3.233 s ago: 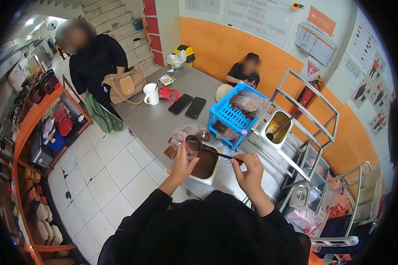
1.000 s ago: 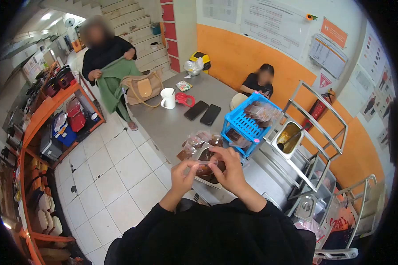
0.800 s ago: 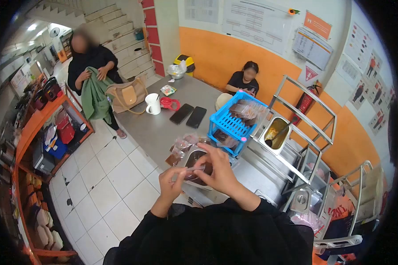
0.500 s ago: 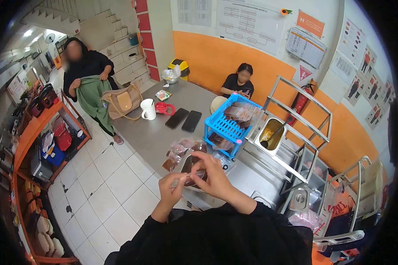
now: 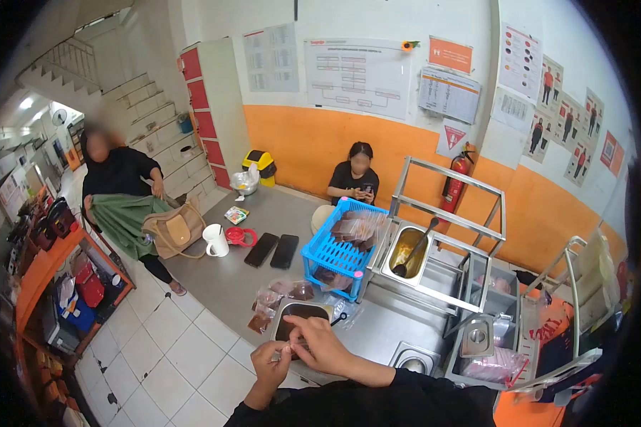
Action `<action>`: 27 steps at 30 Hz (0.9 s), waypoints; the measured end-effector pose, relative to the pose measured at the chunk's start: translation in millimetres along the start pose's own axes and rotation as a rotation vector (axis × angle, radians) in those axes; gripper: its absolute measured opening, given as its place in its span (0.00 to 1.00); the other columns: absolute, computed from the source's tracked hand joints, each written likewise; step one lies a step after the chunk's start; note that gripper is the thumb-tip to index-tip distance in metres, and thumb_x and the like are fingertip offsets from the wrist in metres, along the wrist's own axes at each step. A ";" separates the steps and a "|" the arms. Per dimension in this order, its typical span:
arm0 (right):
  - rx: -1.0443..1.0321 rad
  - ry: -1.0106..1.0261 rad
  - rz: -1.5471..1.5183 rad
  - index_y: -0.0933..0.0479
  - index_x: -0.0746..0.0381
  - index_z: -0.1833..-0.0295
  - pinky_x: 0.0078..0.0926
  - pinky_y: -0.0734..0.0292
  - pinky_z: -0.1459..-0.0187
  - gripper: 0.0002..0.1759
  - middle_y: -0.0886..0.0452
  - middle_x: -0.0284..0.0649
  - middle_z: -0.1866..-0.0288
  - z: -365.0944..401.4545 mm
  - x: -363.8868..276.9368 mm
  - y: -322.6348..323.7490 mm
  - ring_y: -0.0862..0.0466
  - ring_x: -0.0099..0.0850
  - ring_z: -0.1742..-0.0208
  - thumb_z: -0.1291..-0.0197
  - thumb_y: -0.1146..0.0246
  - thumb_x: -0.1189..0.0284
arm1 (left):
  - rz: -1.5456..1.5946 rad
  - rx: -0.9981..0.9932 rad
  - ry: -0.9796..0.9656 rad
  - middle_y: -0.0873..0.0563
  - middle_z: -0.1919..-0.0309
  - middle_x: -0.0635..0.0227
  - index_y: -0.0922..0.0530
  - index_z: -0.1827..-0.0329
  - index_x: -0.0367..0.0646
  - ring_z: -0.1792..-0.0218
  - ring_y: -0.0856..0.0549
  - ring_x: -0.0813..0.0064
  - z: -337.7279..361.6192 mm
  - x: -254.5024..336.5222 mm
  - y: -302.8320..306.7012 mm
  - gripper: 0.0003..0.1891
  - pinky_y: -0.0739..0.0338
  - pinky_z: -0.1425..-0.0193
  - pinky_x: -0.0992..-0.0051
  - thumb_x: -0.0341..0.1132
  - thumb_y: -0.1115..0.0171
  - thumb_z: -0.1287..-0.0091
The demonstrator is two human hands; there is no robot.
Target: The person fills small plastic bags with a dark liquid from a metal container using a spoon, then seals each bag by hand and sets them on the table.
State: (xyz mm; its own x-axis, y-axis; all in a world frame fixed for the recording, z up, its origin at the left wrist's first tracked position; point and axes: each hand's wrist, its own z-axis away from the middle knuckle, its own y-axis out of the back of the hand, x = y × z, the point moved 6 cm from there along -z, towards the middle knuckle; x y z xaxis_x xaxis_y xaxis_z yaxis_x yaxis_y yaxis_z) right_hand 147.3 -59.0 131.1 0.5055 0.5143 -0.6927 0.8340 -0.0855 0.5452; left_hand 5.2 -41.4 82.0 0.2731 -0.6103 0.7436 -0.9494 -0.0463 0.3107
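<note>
My left hand (image 5: 269,368) and my right hand (image 5: 325,346) meet over the near edge of the table, fingertips pinched together. Between them is a small piece of clear plastic (image 5: 277,356), mostly hidden by the fingers. Just beyond my hands sits a steel pan (image 5: 278,314) of dark brown sauce, partly covered by my right hand. A dark-handled ladle (image 5: 340,317) lies at its right side. Small clear bags of brown sauce (image 5: 269,299) lie on the table behind the pan.
A blue basket (image 5: 319,265) holds more filled bags. Right of it stand a metal rack (image 5: 449,245) and a pan of yellowish sauce (image 5: 391,267). Two phones (image 5: 284,252), a white mug (image 5: 216,240) and a handbag (image 5: 178,231) lie farther off. One person stands left; another sits behind.
The view has tilted up and shifted, so the room appears lower and farther left. My hands stay pinched together, and more of the sauce pan shows. The standing person still holds the green cloth.
</note>
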 end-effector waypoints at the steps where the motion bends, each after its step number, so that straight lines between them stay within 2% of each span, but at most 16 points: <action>1: 0.007 -0.003 -0.005 0.37 0.61 0.32 0.40 0.37 0.45 0.32 0.22 0.36 0.60 0.9 1.0 0.3 0.25 0.39 0.55 0.43 0.37 0.75 | -0.014 -0.007 -0.013 0.15 0.76 0.62 0.20 0.70 0.37 0.74 0.16 0.72 0.6 -0.8 -1.1 0.03 0.24 0.66 0.74 0.27 0.36 0.42; 6: -0.021 -0.010 0.002 0.39 0.62 0.31 0.42 0.38 0.43 0.33 0.21 0.34 0.61 0.7 10.9 0.9 0.25 0.39 0.54 0.42 0.37 0.74 | -0.075 -0.030 -0.083 0.15 0.76 0.63 0.19 0.70 0.39 0.74 0.16 0.72 -6.2 1.0 -2.9 0.02 0.25 0.67 0.74 0.27 0.35 0.43; 9: -0.036 -0.018 0.025 0.40 0.63 0.31 0.44 0.39 0.41 0.34 0.21 0.33 0.60 -1.6 14.4 4.2 0.25 0.39 0.54 0.42 0.37 0.74 | -0.018 -0.032 -0.057 0.15 0.76 0.63 0.19 0.70 0.39 0.74 0.16 0.72 -12.8 3.9 -3.0 0.02 0.24 0.67 0.74 0.27 0.34 0.43; 12: -0.002 -0.001 0.060 0.42 0.63 0.30 0.45 0.40 0.40 0.35 0.20 0.33 0.60 -4.3 20.1 7.4 0.25 0.40 0.54 0.42 0.36 0.74 | -0.019 0.034 -0.012 0.13 0.74 0.64 0.18 0.71 0.41 0.73 0.14 0.67 -12.6 -10.8 0.9 0.02 0.22 0.65 0.71 0.28 0.35 0.41; 15: 0.011 -0.012 0.081 0.43 0.64 0.29 0.46 0.40 0.39 0.38 0.20 0.33 0.61 -8.3 30.0 10.4 0.24 0.40 0.53 0.43 0.36 0.76 | 0.012 0.052 0.083 0.13 0.74 0.63 0.18 0.71 0.40 0.71 0.14 0.69 -13.6 -29.3 7.5 0.03 0.22 0.64 0.71 0.28 0.35 0.40; 18: -0.016 -0.073 0.093 0.43 0.65 0.29 0.45 0.38 0.42 0.40 0.20 0.33 0.62 -15.0 42.6 9.9 0.24 0.40 0.53 0.47 0.34 0.77 | 0.019 0.064 0.006 0.13 0.72 0.63 0.21 0.65 0.39 0.73 0.16 0.72 -15.4 -37.4 3.0 0.04 0.23 0.66 0.72 0.29 0.39 0.34; 21: 0.066 -0.116 0.248 0.42 0.63 0.29 0.43 0.36 0.45 0.40 0.20 0.34 0.63 -36.6 72.4 30.9 0.23 0.40 0.52 0.48 0.34 0.77 | 0.382 0.384 0.337 0.17 0.73 0.66 0.26 0.60 0.39 0.74 0.19 0.76 -16.3 -75.6 4.4 0.07 0.24 0.67 0.74 0.33 0.46 0.27; 22: 0.107 -0.130 0.323 0.41 0.63 0.29 0.42 0.35 0.46 0.40 0.20 0.34 0.63 -40.3 80.4 39.9 0.23 0.40 0.52 0.48 0.34 0.77 | 0.289 0.393 0.299 0.18 0.74 0.68 0.27 0.59 0.39 0.74 0.20 0.77 -15.5 -93.8 6.2 0.07 0.25 0.68 0.75 0.35 0.48 0.26; 24: 0.024 -0.176 0.274 0.40 0.61 0.29 0.44 0.35 0.46 0.38 0.19 0.34 0.63 -43.6 78.6 55.8 0.23 0.40 0.53 0.48 0.35 0.77 | 0.110 0.413 0.203 0.22 0.75 0.70 0.30 0.57 0.40 0.74 0.22 0.80 -22.0 -129.9 15.5 0.09 0.26 0.69 0.77 0.37 0.52 0.23; 25: -0.009 -0.182 0.263 0.39 0.60 0.29 0.45 0.35 0.46 0.38 0.18 0.34 0.64 -49.3 76.9 63.8 0.22 0.40 0.54 0.47 0.35 0.76 | 0.148 0.377 0.255 0.23 0.76 0.71 0.29 0.58 0.40 0.74 0.22 0.81 -26.8 -141.9 11.8 0.09 0.26 0.69 0.76 0.37 0.52 0.23; 26: 0.025 -0.168 0.236 0.29 0.58 0.38 0.41 0.31 0.52 0.28 0.19 0.38 0.66 -47.5 74.4 65.5 0.21 0.41 0.58 0.47 0.34 0.74 | 0.184 0.345 0.312 0.24 0.76 0.72 0.29 0.59 0.40 0.73 0.23 0.81 -30.4 -146.8 8.7 0.10 0.26 0.68 0.76 0.37 0.53 0.23; 27: -0.029 -0.184 0.182 0.25 0.59 0.44 0.40 0.29 0.55 0.21 0.19 0.40 0.67 -41.4 71.7 61.5 0.21 0.42 0.60 0.45 0.34 0.72 | 0.221 0.323 0.365 0.25 0.76 0.73 0.28 0.59 0.40 0.73 0.23 0.82 -34.3 -152.9 7.4 0.11 0.26 0.68 0.76 0.37 0.53 0.23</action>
State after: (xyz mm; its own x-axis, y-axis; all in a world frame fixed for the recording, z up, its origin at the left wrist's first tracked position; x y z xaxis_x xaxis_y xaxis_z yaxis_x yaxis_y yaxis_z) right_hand 225.7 7.9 134.5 0.6810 0.3286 -0.6545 0.7200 -0.1369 0.6804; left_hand -38.3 78.7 -9.1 0.0431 -0.3213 0.9460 -0.9740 -0.2243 -0.0318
